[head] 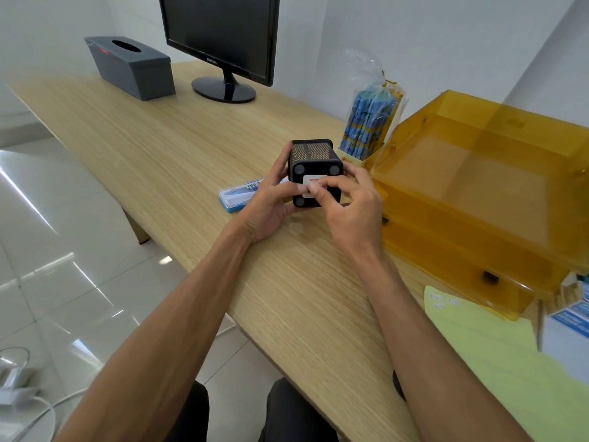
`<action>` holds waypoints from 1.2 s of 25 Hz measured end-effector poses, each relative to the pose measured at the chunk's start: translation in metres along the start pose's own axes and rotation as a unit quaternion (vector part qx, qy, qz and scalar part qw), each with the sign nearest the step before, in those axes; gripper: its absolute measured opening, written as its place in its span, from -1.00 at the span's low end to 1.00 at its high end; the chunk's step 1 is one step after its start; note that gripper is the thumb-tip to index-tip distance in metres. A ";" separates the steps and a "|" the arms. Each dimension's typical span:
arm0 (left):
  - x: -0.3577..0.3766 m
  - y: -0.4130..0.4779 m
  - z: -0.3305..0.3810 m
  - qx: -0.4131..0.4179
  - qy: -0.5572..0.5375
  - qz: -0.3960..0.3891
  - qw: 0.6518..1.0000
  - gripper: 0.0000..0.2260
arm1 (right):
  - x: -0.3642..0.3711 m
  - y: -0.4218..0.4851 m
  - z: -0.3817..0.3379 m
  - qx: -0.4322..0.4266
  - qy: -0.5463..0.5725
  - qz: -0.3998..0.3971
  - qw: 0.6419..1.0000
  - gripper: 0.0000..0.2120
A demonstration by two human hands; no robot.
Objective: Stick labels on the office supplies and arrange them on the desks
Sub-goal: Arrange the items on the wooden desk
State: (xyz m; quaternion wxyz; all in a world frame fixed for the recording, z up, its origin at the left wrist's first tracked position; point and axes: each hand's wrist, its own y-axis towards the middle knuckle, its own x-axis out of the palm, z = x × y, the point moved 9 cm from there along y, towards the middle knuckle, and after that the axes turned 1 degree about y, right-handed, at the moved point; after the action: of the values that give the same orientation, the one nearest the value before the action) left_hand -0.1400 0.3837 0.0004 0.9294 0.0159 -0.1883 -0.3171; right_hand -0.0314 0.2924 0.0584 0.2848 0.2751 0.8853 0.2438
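Note:
A black mesh pen holder (314,154) is tipped on its side above the wooden desk (178,148), its square base facing me. My left hand (271,202) grips it from the left, thumb across the base. My right hand (347,202) presses its fingertips on a white label (314,181) with red print stuck on the base. A yellow sheet of labels (497,352) lies at the desk's right front.
A blue pen case (234,196) lies just left of my hands. A bag of blue pens (369,119) stands in a cream holder behind. A large amber tray stack (478,199) fills the right. Monitor (223,36) and grey tissue box (130,65) sit at the back. White-blue boxes (570,330) are far right.

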 end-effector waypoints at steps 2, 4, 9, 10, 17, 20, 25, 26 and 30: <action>-0.001 0.000 0.000 -0.003 -0.007 0.002 1.000 -0.17 | 0.000 0.000 0.000 0.001 -0.004 0.000 1.000 -0.82; -0.002 0.000 -0.001 -0.002 -0.004 0.011 1.000 -0.22 | 0.000 -0.001 -0.001 -0.001 -0.010 0.002 1.000 -0.81; -0.003 -0.001 0.000 0.016 0.019 0.035 0.999 -0.28 | 0.002 -0.002 -0.002 0.002 -0.009 -0.009 1.000 -0.83; -0.004 -0.001 0.000 0.019 0.019 0.039 0.999 -0.29 | 0.002 -0.003 -0.004 -0.004 -0.010 -0.012 1.000 -0.84; -0.009 -0.003 0.005 0.039 0.031 0.066 0.997 -0.33 | 0.002 0.003 0.001 -0.003 -0.004 -0.028 1.000 -0.83; -0.014 -0.001 0.004 0.043 0.065 0.089 0.993 -0.22 | -0.003 0.003 0.003 0.007 0.012 -0.014 1.000 -0.85; -0.016 0.000 0.002 0.045 0.060 0.087 0.993 -0.23 | -0.004 0.003 0.001 -0.015 -0.010 -0.001 1.000 -0.83; -0.016 0.000 0.002 0.046 0.058 0.084 0.994 -0.23 | -0.003 0.003 0.001 -0.022 -0.016 -0.001 1.000 -0.82; -0.013 -0.001 0.003 0.045 0.060 0.078 0.994 -0.21 | 0.001 0.001 -0.002 -0.056 -0.032 0.009 0.998 -0.76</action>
State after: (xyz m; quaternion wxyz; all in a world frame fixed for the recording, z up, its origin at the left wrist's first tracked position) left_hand -0.1510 0.3910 -0.0015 0.9591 0.0623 -0.1471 -0.2336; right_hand -0.0332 0.2925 0.0602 0.3260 0.2740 0.8582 0.2867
